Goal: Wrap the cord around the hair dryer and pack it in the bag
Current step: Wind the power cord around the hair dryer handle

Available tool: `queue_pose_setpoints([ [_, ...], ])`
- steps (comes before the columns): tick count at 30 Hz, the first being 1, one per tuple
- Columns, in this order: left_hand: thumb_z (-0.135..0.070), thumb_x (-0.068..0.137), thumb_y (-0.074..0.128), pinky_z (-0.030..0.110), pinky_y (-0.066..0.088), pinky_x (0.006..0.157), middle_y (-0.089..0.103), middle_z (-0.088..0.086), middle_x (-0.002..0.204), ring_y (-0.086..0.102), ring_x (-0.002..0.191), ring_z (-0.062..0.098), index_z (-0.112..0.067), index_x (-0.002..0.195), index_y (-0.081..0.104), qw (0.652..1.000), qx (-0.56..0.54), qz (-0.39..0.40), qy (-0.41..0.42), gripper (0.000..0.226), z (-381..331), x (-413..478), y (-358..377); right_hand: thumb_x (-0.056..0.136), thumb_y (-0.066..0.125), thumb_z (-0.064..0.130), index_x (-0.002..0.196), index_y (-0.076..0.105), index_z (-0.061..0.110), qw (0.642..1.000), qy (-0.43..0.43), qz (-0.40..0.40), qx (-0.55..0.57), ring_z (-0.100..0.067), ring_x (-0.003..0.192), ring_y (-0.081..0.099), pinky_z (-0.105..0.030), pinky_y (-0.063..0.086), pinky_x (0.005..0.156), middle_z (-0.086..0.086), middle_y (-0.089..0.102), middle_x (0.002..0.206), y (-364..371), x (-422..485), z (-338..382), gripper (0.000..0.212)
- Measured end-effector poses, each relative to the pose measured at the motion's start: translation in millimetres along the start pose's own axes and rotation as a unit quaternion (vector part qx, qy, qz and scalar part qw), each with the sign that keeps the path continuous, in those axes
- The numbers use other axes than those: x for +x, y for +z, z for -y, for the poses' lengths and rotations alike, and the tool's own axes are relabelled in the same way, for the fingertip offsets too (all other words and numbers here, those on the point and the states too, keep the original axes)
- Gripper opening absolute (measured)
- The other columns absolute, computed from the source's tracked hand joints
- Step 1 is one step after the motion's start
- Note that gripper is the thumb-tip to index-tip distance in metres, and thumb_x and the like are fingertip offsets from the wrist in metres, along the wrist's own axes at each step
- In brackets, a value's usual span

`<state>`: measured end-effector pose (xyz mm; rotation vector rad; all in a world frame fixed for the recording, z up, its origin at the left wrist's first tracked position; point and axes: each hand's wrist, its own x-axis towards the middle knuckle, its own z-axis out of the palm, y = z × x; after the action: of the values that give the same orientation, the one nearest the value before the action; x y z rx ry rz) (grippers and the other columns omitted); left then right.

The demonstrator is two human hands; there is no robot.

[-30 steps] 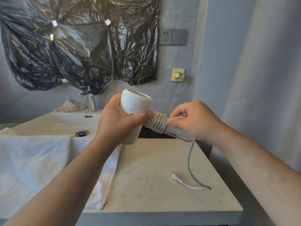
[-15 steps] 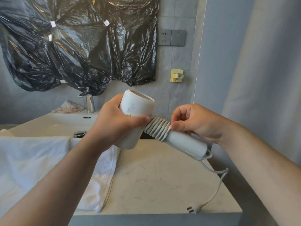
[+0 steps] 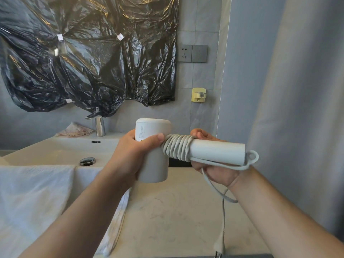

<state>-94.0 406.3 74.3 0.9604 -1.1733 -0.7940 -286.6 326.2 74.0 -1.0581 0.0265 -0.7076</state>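
Centre of frame, above the pale surface (image 3: 176,211): white hair dryer (image 3: 152,164), barrel gripped in left hand (image 3: 130,155). Cord (image 3: 177,148) coiled tightly round the handle's near end. Right hand (image 3: 216,172) curled under and behind the handle, clasping loose cord against it. Remainder hanging to plug (image 3: 219,243), lower right.

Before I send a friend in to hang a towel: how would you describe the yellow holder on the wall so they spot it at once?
Find the black plastic sheet taped up above the sink. Right of its lower right corner, under the grey socket plate, sits the yellow holder. It alone is pale yellow and juts out; the plate above is flat and grey.
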Motion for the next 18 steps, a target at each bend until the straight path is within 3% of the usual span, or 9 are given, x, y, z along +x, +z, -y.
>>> queue_pose_setpoints([
  [3,-0.034,0.07,0.072,0.043,0.056,0.063,0.07,0.016,0.085,0.066,0.075,0.029,-0.006,0.102,0.068,1.0,-0.02,-0.016,-0.005,0.043,0.6,0.1,1.7,0.071,0.075,0.007,0.091,0.071,0.016,0.996,0.02,0.029,0.088,-0.013,0.054,0.045,-0.019,0.04,0.041,-0.005,0.056,0.075,-4.3,0.6,-5.3,0.022],
  [8,-0.039,0.066,0.076,0.044,0.057,0.064,0.071,0.014,0.083,0.067,0.073,0.027,-0.007,0.101,0.069,0.997,-0.03,-0.073,-0.014,0.048,1.1,0.9,8.0,0.06,0.079,-0.001,0.087,0.066,0.015,0.996,-0.034,-0.037,0.067,-0.008,0.049,0.043,-0.016,0.033,0.039,0.001,0.053,0.067,1.6,4.1,-14.3,0.034],
  [11,-0.04,0.063,0.078,0.044,0.058,0.063,0.071,0.013,0.082,0.067,0.07,0.025,-0.009,0.097,0.07,0.992,-0.036,-0.116,-0.018,0.047,0.1,1.8,10.8,0.08,0.055,-0.002,0.089,0.06,0.013,0.987,-0.073,-0.14,0.007,-0.007,0.049,0.037,-0.016,0.026,0.04,0.003,0.049,0.062,9.3,3.5,-20.0,0.019],
  [13,-0.042,0.061,0.078,0.049,0.059,0.065,0.072,0.013,0.084,0.067,0.071,0.025,-0.012,0.094,0.07,0.989,-0.029,-0.146,-0.021,0.045,-0.1,2.0,11.7,0.09,0.044,-0.006,0.085,0.06,0.012,0.978,-0.096,-0.184,-0.031,-0.007,0.048,0.034,-0.017,0.021,0.04,0.002,0.048,0.062,14.7,3.4,-22.8,0.025],
  [18,-0.034,0.073,0.083,0.059,0.057,0.074,0.071,0.01,0.084,0.066,0.074,0.027,-0.016,0.086,0.068,0.98,-0.021,-0.198,-0.014,0.027,0.7,3.6,10.6,0.096,0.044,0.0,0.086,0.058,0.006,0.933,-0.11,-0.237,-0.246,-0.008,0.043,0.029,-0.019,0.019,0.037,-0.004,0.056,0.073,27.1,0.8,-32.6,0.018],
])
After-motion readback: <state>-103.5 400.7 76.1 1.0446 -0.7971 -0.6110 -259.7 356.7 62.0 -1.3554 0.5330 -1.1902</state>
